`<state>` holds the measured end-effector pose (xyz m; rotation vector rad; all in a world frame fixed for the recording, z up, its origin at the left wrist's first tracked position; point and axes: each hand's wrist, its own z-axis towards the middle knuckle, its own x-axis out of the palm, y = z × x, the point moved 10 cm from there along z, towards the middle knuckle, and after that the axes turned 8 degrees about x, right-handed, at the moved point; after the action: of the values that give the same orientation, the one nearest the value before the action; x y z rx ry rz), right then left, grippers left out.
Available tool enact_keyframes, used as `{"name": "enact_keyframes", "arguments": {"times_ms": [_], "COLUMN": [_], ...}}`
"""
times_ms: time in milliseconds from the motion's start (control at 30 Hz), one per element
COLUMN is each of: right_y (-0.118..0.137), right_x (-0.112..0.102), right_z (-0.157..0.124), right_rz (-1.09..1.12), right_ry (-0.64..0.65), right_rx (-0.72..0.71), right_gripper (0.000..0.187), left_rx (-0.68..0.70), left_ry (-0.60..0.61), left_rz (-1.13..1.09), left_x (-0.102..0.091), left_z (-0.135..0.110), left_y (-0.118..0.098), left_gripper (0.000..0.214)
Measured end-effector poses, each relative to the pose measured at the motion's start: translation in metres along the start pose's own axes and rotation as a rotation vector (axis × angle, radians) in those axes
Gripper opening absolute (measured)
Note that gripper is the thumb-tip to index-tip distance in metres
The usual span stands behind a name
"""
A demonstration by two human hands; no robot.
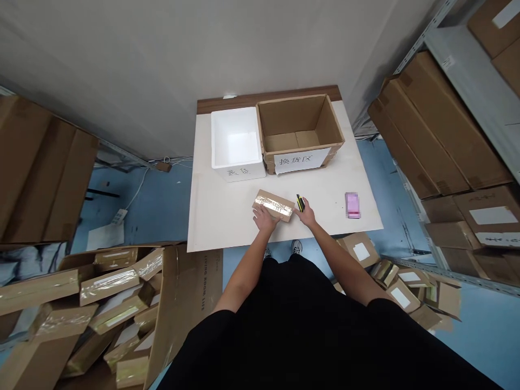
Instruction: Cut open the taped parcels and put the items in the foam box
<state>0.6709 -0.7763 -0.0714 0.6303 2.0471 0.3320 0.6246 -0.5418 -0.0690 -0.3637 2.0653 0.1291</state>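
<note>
A small brown cardboard box (271, 201), sealed with shiny clear tape, lies at a slant on the white-topped table (219, 216). At its near left side my left hand (266, 219) holds it, thumb stretched along the front. My right hand (307, 214) grips a yellow and black box cutter (300, 202) at the box's right end. The cutter points up and away from me; whether its blade is out is too small to tell. Behind the box stand a white foam box (239, 172) and a larger open carton (270, 163) with a handwritten paper label.
A pink blurred rectangular item (352, 206) lies on the table's right. On the floor at left, a big carton (179, 303) holds several taped parcels. More parcels (400, 298) are piled at lower right. Shelves with cartons (439, 130) flank the table, and a wall (260, 49) rises behind it.
</note>
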Motion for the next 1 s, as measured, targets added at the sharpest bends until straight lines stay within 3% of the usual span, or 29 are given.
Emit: {"name": "enact_keyframes", "arguments": {"times_ms": [133,267,367,567,733,900,1000], "right_y": [0.015,0.026,0.028,0.037,0.036,0.004,-0.012], "right_x": [0.005,0.004,0.004,0.008,0.004,0.006,0.011], "right_z": [0.03,0.042,0.043,0.048,0.048,0.023,0.011], "right_rz": [0.082,0.017,0.017,0.046,0.079,0.264,0.203], "right_ry": [-0.052,-0.054,-0.064,-0.032,0.01,0.251,0.411], "right_rx": [0.033,-0.007,-0.038,-0.065,-0.081,-0.158,-0.176], "right_gripper": [0.084,0.079,0.079,0.074,0.057,0.038,0.031], "left_rx": [0.026,0.446,0.643,0.618,0.531,0.506,0.503], "left_ry": [-0.036,-0.039,0.013,0.095,0.041,0.021,0.038], "left_rz": [0.044,0.052,0.064,0.111,0.102,0.067,0.059], "left_x": [-0.007,-0.019,-0.024,-0.024,-0.02,-0.012,-0.012], "left_z": [-0.005,-0.003,0.0,0.016,0.017,0.013,0.015], "left_y": [-0.009,-0.049,-0.066,-0.069,-0.066,-0.063,-0.062], "left_gripper": [0.12,0.076,0.064,0.064,0.058,0.057,0.06]}}
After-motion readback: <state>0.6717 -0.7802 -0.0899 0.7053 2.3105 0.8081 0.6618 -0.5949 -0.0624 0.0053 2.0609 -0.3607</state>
